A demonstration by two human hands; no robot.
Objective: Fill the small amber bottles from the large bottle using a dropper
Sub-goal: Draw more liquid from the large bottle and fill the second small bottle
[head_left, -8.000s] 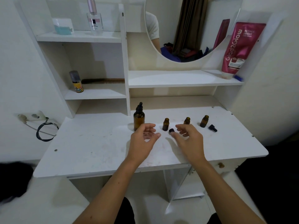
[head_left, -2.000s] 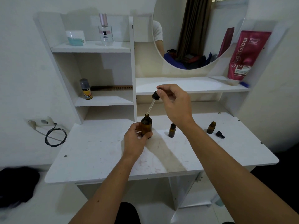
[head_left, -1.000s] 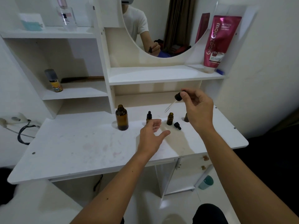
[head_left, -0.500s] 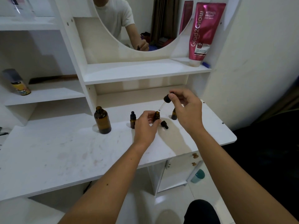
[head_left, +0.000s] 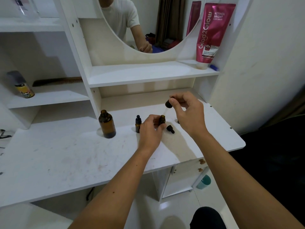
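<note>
- The right hand (head_left: 189, 113) pinches the black bulb of the dropper (head_left: 166, 107) between thumb and forefinger; the glass tip points down at the mouth of the open small amber bottle (head_left: 162, 119) and seems to be at or just inside it — the exact contact is too fine to read.
- The left hand (head_left: 151, 131) steadies that small bottle on the counter (head_left: 66, 156), fingers curled round its body.
- The large amber bottle (head_left: 107, 123) stands uncapped to the left, well apart from the hands, on the far half of the counter.
- Between the two, a capped small bottle (head_left: 138, 123) stands just left of the left hand. Its cap being on suggests it may already be filled, though its level cannot be seen.
- A loose black cap (head_left: 170, 129) lies on its side just right of the held bottle — probably that bottle's own.
- A third small bottle is all but hidden behind the right hand; whether it is open or filled cannot be told.
- Judgement: the task looks roughly mid-way. The current bottle is being filled, and what remains is capping it, and likely filling and capping the hidden one.
</note>
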